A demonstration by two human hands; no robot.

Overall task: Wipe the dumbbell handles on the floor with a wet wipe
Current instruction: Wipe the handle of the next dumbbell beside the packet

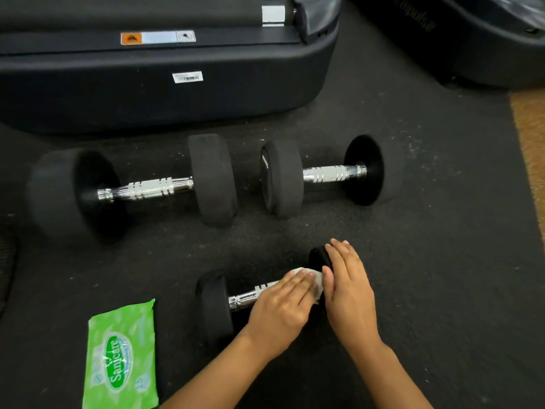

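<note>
A small dumbbell (214, 308) with black ends and a chrome handle (246, 297) lies on the black floor mat, nearest to me. My left hand (281, 309) lies over the handle's right part, its fingers fairly straight, pressing a white wet wipe (308, 273) onto it. My right hand (349, 290) rests with straight fingers on the dumbbell's right end (318, 256). Two bigger dumbbells lie farther back: one at the left with its chrome handle (150, 188) bare, one at the right with its handle (327, 173) bare.
A green pack of wet wipes (121, 358) lies flat on the mat to the left of the small dumbbell. A treadmill base (165, 90) runs along the back, and another dark machine (486, 45) stands at the back right. The mat's edge (528, 137) is at the right.
</note>
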